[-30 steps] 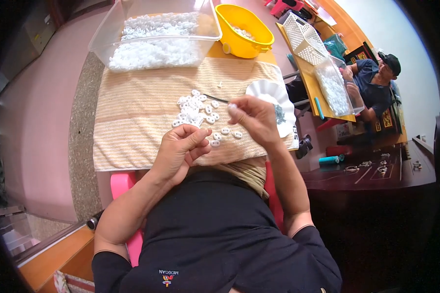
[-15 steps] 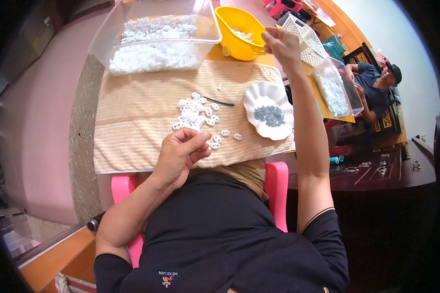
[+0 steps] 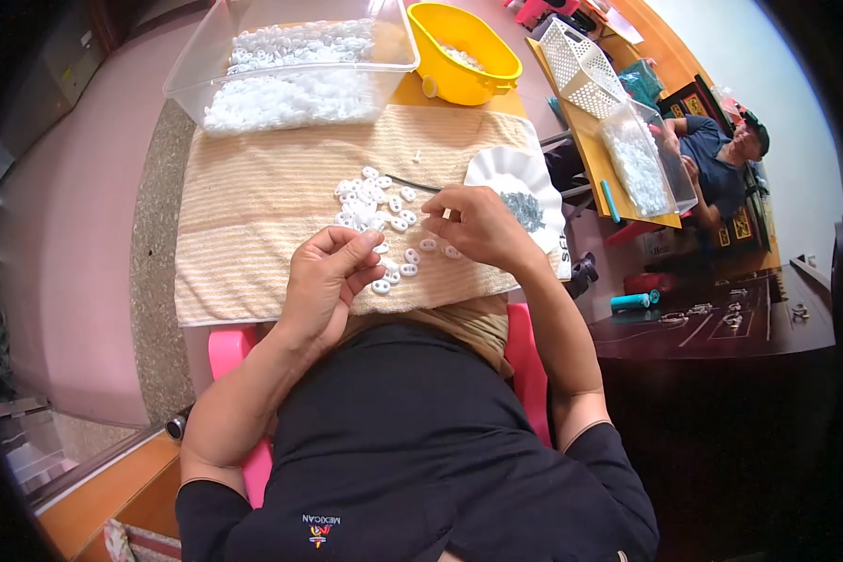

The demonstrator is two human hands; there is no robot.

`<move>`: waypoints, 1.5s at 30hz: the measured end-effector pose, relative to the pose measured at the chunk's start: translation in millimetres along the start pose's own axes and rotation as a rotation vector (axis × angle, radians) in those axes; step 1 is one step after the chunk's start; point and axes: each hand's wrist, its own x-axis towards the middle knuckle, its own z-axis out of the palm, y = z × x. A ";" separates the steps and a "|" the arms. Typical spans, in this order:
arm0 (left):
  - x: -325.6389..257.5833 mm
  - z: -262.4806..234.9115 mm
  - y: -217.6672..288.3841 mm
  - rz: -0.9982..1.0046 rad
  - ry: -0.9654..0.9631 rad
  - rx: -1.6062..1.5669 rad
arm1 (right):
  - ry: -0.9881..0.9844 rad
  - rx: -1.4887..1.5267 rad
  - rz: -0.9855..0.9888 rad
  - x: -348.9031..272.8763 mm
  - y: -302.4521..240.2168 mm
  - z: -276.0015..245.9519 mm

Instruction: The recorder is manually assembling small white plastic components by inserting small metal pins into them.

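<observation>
At the near edge of the towel (image 3: 244, 234), my left hand (image 3: 324, 277) pinches closed; my right hand (image 3: 478, 225) hovers half-curled beside white two-hole pieces (image 3: 428, 244) — either hand's contents indiscernible.

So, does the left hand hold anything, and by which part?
It cannot be told: the left hand pinches beside small white pieces, hiding any hold.

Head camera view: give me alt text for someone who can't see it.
A person's left hand and right hand are near small white pieces on a striped towel. A white dish of grey bits sits at right; a clear bin and a yellow bin stand beyond.
</observation>
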 end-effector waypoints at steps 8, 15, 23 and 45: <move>1.9 -1.2 13.5 0.085 0.038 -0.015 | 0.016 -0.087 -0.095 11.3 -2.1 19.0; 4.7 -6.3 17.8 0.120 0.067 -0.021 | -0.041 -0.236 -0.019 9.6 -12.1 22.7; 5.2 -7.4 16.7 0.120 0.047 -0.025 | 0.011 -0.144 -0.233 3.4 -20.6 37.8; 1.4 2.0 9.5 0.236 0.011 0.211 | -0.023 0.340 0.051 -2.8 -26.5 33.6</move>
